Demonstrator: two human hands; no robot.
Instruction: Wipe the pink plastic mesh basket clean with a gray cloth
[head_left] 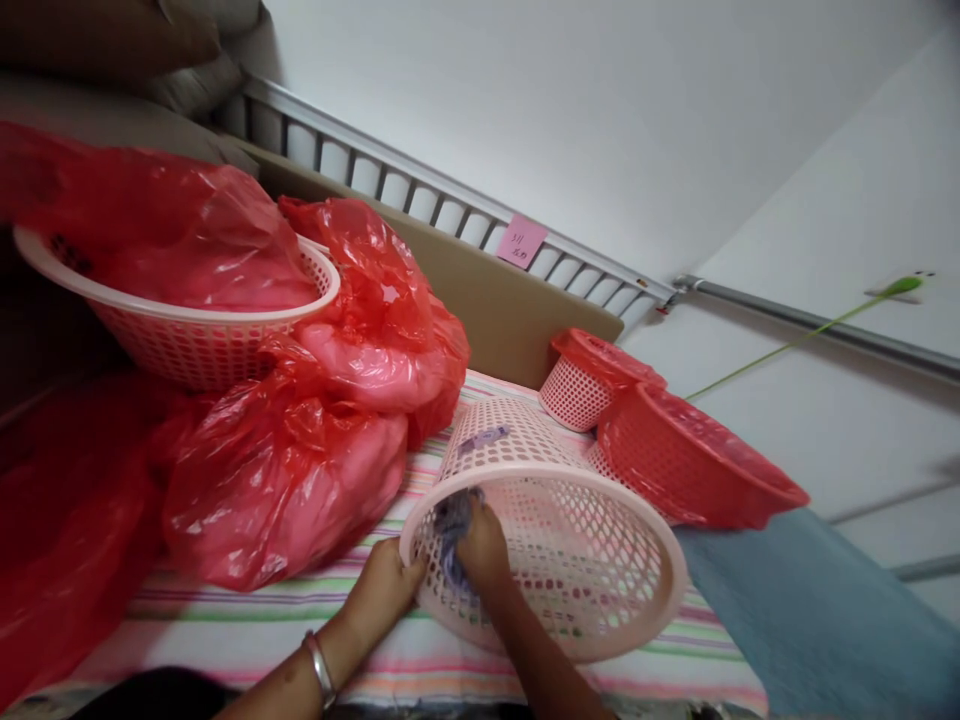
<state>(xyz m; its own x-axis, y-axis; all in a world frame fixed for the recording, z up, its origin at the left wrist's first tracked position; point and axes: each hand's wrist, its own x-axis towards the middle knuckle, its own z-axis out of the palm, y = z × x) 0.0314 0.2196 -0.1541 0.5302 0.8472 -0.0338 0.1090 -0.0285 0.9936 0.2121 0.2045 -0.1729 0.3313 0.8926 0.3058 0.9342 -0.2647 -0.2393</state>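
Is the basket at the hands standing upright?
No, the pale pink basket is tipped onto its side, mouth toward the camera, the left hand at its rim, the right hand inside with a bluish bundle.

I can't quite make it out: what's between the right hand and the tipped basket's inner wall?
In the head view, a bunched bluish cloth lies between the right hand and the basket.

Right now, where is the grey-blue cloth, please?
In the head view, the cloth is in the right hand, inside the left side of the tipped basket.
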